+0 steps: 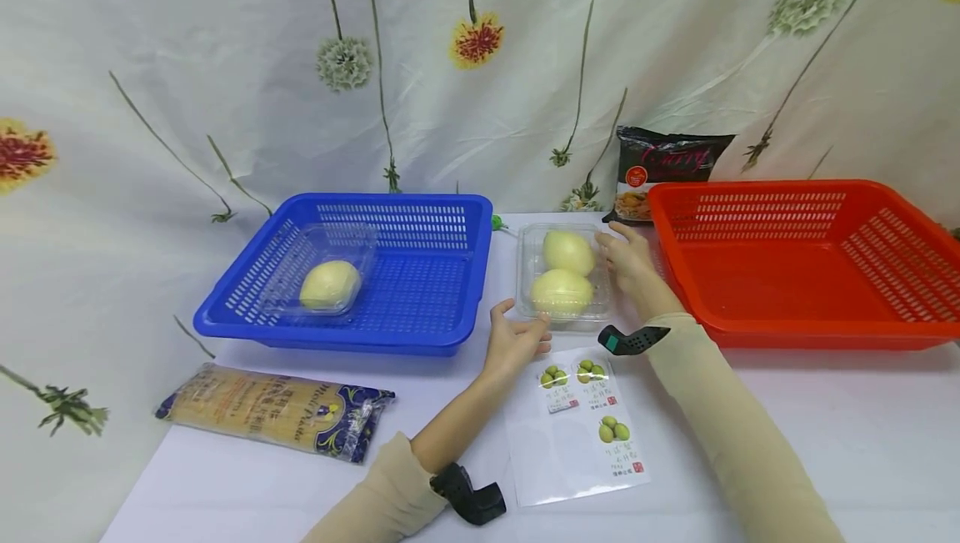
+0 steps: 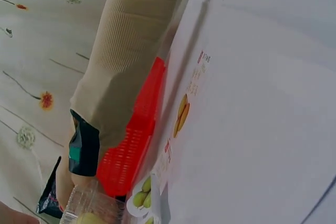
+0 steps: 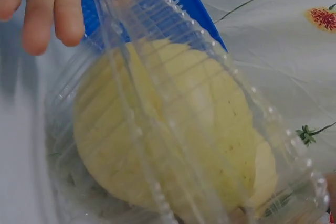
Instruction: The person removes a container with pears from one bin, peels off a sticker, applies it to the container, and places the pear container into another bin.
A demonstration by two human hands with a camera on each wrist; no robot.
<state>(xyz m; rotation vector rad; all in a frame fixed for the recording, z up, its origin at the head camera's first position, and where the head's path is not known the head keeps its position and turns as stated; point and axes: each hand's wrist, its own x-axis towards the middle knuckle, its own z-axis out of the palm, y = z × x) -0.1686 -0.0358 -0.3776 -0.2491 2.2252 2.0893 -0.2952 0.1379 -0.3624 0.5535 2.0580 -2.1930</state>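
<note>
A clear plastic clamshell box holds two pale yellow round fruits, seen up close through the ridged lid in the right wrist view. At its front left corner is my left hand, fingers extended, one fingertip right at the rim. My right hand is at the box's right side, fingers loosely bent along the edge. Straight left fingers show beside the box in the right wrist view. Just in front lies a sheet of fruit stickers, with bare spaces on it.
To the left, a blue basket contains another clear box with one pale fruit. A red basket stands right. Behind, a black curry packet leans at the curtain. A pasta pack lies front left.
</note>
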